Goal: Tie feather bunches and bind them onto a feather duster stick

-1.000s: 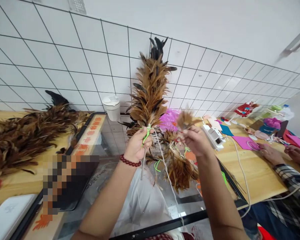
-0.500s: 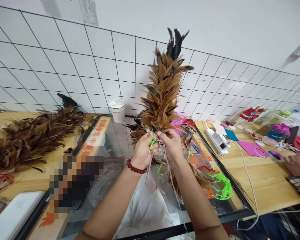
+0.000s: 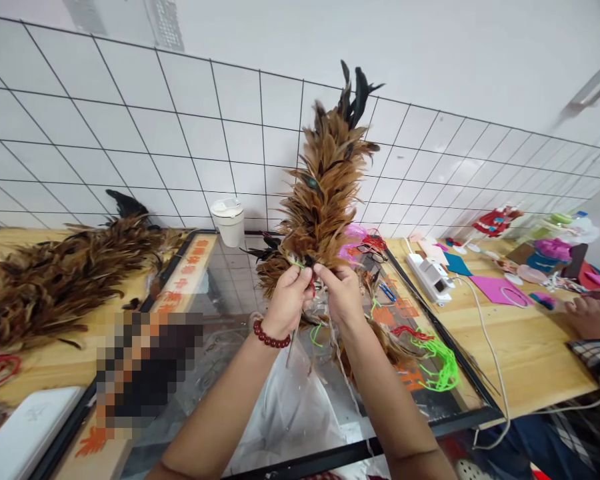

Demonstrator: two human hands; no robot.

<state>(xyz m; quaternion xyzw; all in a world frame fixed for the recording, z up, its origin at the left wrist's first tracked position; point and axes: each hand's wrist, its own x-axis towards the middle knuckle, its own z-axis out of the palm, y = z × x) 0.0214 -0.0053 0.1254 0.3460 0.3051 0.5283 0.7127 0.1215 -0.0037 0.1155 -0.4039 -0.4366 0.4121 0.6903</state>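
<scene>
A feather duster (image 3: pixel 325 193) of brown feathers, tipped with long black ones, stands upright in front of me, leaning slightly right. My left hand (image 3: pixel 291 299) is closed around its lower end, where a thin stick (image 3: pixel 292 347) pokes out below the fist. Bits of green and red cord show by the left thumb. My right hand (image 3: pixel 343 292) pinches at the base of the feathers, its thumb close to the left one; what lies between its fingertips is hidden. A whitish string (image 3: pixel 347 373) hangs down below my right hand.
Another feather duster (image 3: pixel 70 273) lies on the left table. A white cup (image 3: pixel 229 223) stands by the wire grid. Green cords (image 3: pixel 443 363) lie on the glass top (image 3: pixel 240 300). At right are a white power strip (image 3: pixel 433 277), a pink sheet (image 3: pixel 497 291) and another person's hand (image 3: pixel 593 317).
My right hand's fingertips have come closer to my left thumb, and less of the green and red cord shows. The feather duster tips slightly differently; the camera view has shifted a little.
</scene>
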